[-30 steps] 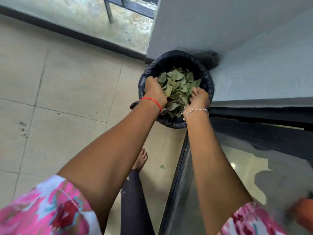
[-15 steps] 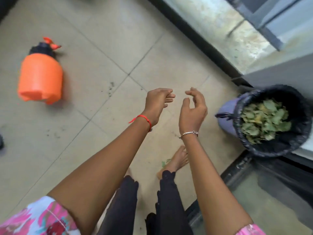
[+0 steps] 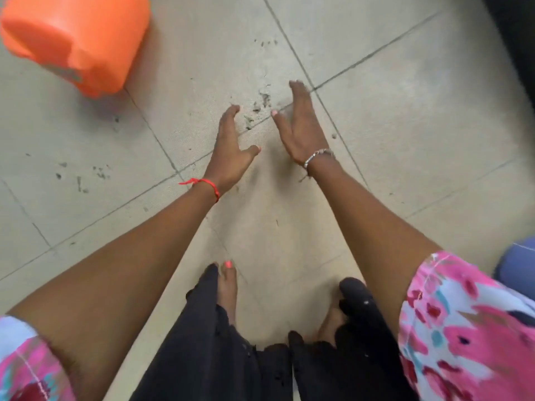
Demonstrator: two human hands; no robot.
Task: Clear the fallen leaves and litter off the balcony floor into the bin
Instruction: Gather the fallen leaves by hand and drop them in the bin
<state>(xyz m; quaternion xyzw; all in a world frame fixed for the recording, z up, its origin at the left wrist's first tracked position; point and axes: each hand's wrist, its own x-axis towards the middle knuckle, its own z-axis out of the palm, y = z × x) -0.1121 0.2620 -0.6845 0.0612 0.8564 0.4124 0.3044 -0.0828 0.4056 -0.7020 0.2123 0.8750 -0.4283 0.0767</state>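
Person bent over the tiled floor (image 3: 405,125), both arms stretched down and forward. Left hand (image 3: 231,149) at about 11 o'clock from frame centre, fingers spread and extended, palm facing inward, holding nothing. Right hand (image 3: 301,123) at about 12 to 1 o'clock, flat and edge-on, fingers straight together, thumb out, also empty. Hands near each other but apart, palms angled toward one another. Between and just ahead of the fingertips: a small scatter of dark litter bits (image 3: 259,107) on the tile joint, more specks trailing toward 12 o'clock. Can't tell if either hand touches the floor. More dark specks (image 3: 84,178) at 9 o'clock, well apart from the hands. Red thread band (image 3: 207,185) on left wrist, silver bracelet (image 3: 317,156) on right wrist. Orange plastic sprayer body (image 3: 78,39), blurred, at 10 to 11 o'clock in the top corner, well apart from hands. Bluish-purple rounded thing (image 3: 518,264) at 4 o'clock edge, mostly cut off, can't tell what it is. Bare foot with orange nail polish (image 3: 227,282) at 6 o'clock, black trouser legs (image 3: 220,342) below, pink floral sleeves (image 3: 463,328) at the bottom corners
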